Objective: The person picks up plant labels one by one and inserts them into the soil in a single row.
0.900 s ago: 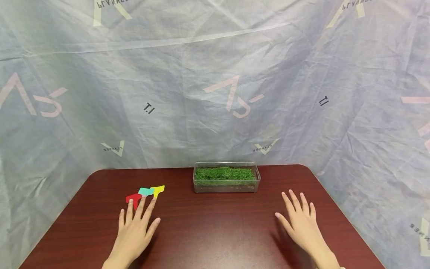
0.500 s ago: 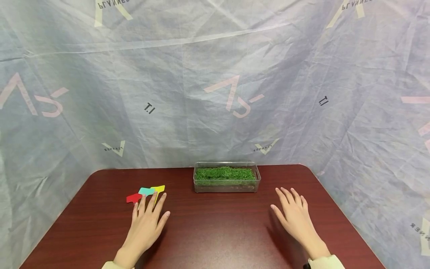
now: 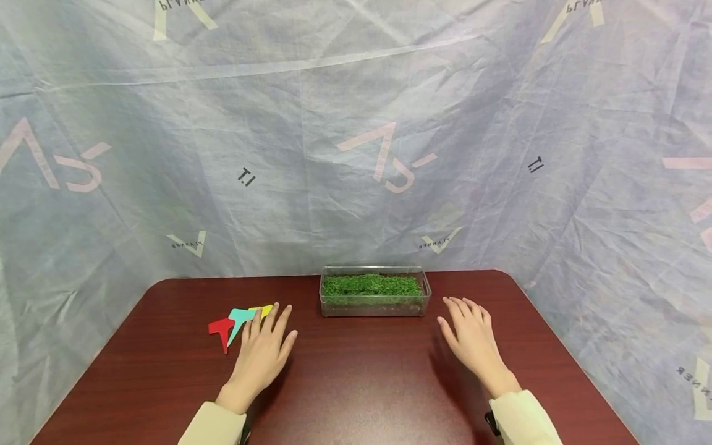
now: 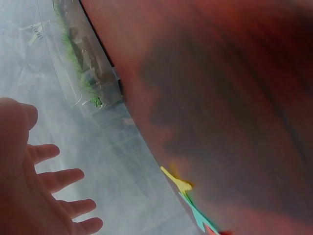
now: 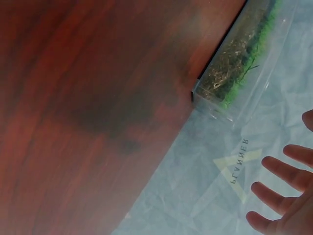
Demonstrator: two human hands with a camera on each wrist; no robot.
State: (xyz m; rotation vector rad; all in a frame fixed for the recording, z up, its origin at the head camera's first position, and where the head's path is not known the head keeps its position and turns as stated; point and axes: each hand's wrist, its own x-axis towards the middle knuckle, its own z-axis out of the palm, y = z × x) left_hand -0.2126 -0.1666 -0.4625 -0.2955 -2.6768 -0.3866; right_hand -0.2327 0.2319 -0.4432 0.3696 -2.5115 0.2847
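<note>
My left hand [image 3: 261, 352] hovers over the table with spread, straight fingers and holds nothing. Its fingertips overlap the yellow T-shaped plant label [image 3: 267, 308] in the head view and hide most of that label's stem. Beside it lie a teal label [image 3: 239, 316] and a red label [image 3: 222, 327], all three partly bunched together. A clear plastic box [image 3: 372, 310] stands at the back middle, filled with green artificial-looking grass [image 3: 372, 285]. To the right of the box, my right hand [image 3: 473, 337] hangs above the table, fingers extended, nothing in it.
The dark red wooden table [image 3: 356, 383] has rounded back corners. Grey printed fabric [image 3: 300, 154] rises behind it and along both sides. Pale sleeves [image 3: 214, 425] cover both forearms, and both hands cast shadows on the tabletop.
Both hands have moved forward and inward toward the box. My left hand has passed from over the red label to the yellow one, uncovering the red and teal stems. The labels have not moved.
</note>
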